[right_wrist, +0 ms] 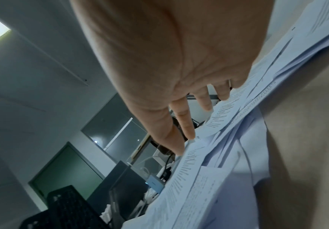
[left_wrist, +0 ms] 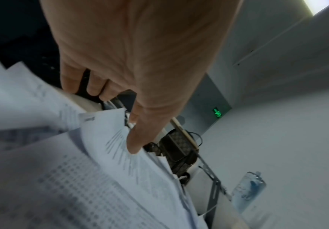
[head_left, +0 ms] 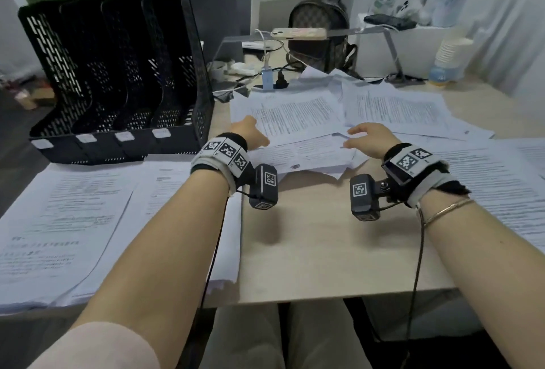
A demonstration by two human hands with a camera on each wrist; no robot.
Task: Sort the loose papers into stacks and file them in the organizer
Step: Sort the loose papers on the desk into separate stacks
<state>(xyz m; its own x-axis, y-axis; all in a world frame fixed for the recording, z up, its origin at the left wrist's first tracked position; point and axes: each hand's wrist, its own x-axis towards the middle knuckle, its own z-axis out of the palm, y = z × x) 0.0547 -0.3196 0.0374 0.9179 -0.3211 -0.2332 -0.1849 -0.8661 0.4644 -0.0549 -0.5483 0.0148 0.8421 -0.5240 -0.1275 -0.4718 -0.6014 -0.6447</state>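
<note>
Here, both hands are held low over the messy pile of loose papers (head_left: 295, 121) in the middle of the surface (head_left: 324, 236), likely so sheets can be gathered. The left hand (head_left: 249, 133) and right hand (head_left: 368, 137) have fingers (right_wrist: 185, 124) stretched out and a little apart, pinching nothing. The papers are white, printed, overlapping crookedly. The black organizer (head_left: 118, 79) is stood at the far left, its slots unfilled.

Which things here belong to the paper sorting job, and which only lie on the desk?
Job: loose papers, sorted stacks, black organizer, left hand, right hand.
Lying about: backpack, phone, paper cups, charger.
</note>
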